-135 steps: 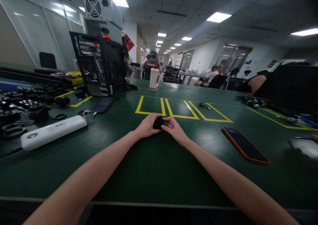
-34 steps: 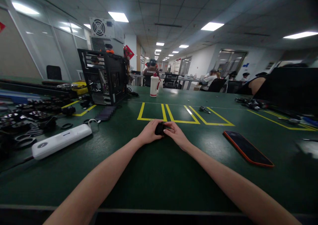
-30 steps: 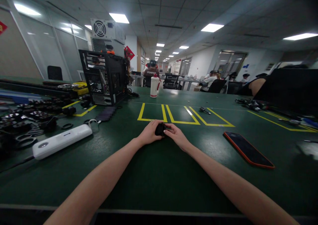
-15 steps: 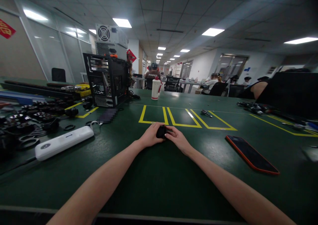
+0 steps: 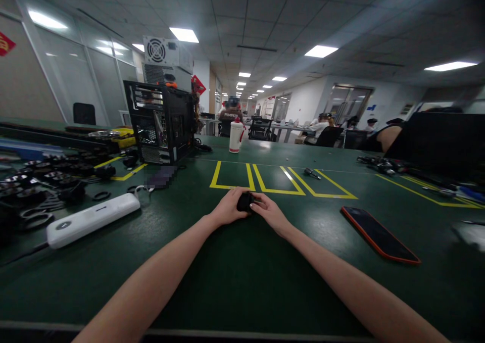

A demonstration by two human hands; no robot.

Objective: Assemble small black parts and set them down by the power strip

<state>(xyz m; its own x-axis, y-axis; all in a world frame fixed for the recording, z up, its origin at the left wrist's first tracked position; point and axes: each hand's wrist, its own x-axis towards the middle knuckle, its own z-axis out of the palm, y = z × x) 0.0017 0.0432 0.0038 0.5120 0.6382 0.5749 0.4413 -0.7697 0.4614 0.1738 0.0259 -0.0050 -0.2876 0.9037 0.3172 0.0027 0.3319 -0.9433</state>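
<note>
A small black part (image 5: 244,202), too dark to name more exactly, is between my two hands on the green table (image 5: 242,282). My left hand (image 5: 228,206) is closed around its left side, thumb toward me. From the right, the fingers of my right hand (image 5: 270,210) grip the part's other side; the fingertips partly cover it. Just beyond the hands, yellow tape outlines (image 5: 278,191) mark the tabletop. A small dark metal piece (image 5: 312,174) lies at the rightmost of these outlines.
Left are a white power strip (image 5: 94,219), black rings and parts (image 5: 70,191) and an open computer case (image 5: 162,123). A white cup (image 5: 235,137) stands farther back. On the right lie an orange-edged phone (image 5: 379,234), tools (image 5: 379,165) and a black monitor (image 5: 435,148).
The view has turned slightly, so the surroundings sit a little farther left. Both hands keep their hold on the black part, with hardly any visible movement.
</note>
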